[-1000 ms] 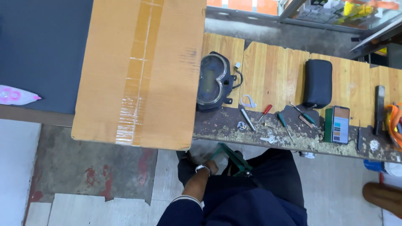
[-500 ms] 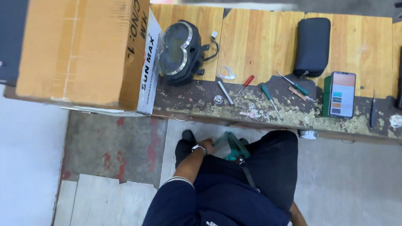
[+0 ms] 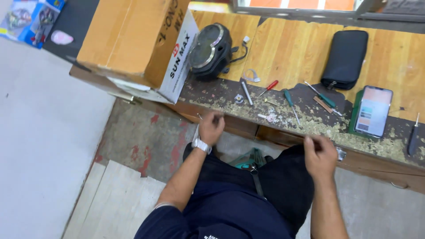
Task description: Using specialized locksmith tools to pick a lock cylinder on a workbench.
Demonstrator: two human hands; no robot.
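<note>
Two hands raised at the near edge of a littered wooden bench.

The left hand (image 3: 211,127), a watch (image 3: 201,144) at its wrist, has its fingers curled in at the bench (image 3: 287,48) edge and seems to pinch a thin pin-like bit; what it is cannot be told. The right hand (image 3: 320,155) is blurred, fingers bunched, over the lap near a small metal piece at the edge. Just beyond the left hand lie a silver tool (image 3: 246,92) and a red screwdriver (image 3: 268,87), long axes running away from the person; a green screwdriver (image 3: 291,104) lies nearer the right. Further back sit a round meter (image 3: 210,51), a carton (image 3: 137,44), a black pouch (image 3: 345,58) and a phone (image 3: 374,110).
</note>
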